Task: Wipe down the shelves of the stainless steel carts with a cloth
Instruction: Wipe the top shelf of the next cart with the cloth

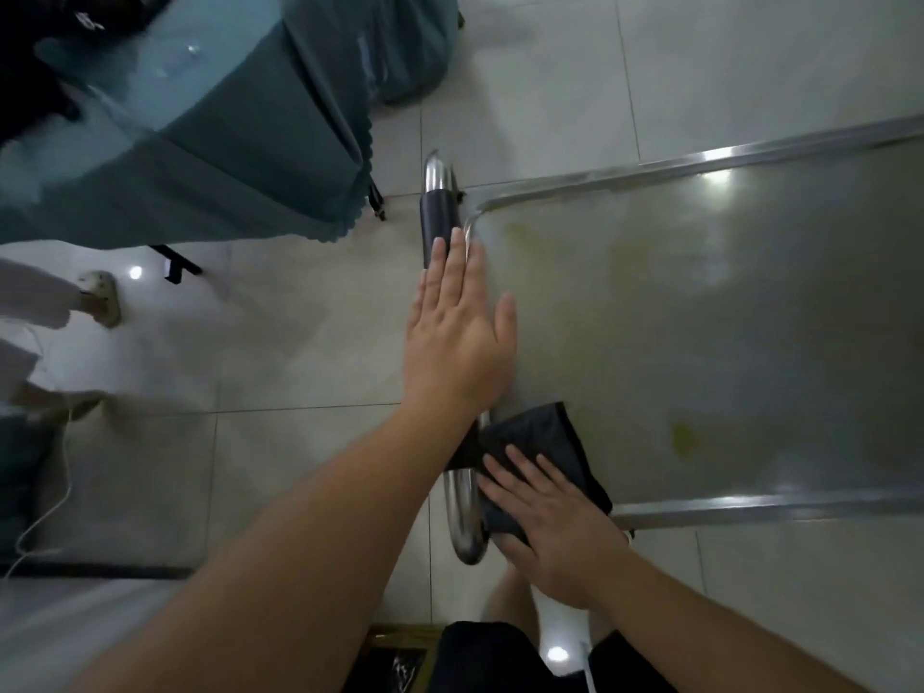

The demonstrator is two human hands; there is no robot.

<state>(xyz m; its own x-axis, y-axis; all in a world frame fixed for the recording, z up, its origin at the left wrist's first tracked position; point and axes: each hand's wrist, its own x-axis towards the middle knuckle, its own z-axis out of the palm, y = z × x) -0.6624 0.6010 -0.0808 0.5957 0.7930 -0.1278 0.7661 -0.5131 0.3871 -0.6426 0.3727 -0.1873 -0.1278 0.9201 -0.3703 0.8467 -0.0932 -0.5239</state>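
The stainless steel cart's top shelf (725, 317) fills the right half of the view, with yellowish smears on it. Its handle bar (440, 212), chrome with a black sleeve, runs along the shelf's left end. My left hand (457, 332) is flat with straight fingers over the shelf's left edge, fingertips at the handle. A dark folded cloth (545, 442) lies on the near-left corner of the shelf. My right hand (550, 522) presses flat on the cloth with spread fingers.
A table draped in a teal cloth (225, 142) stands at the upper left, close to the cart handle. A person's legs and shoes (97, 297) are at the far left on the tiled floor (300, 342). A white cable (45, 512) trails there.
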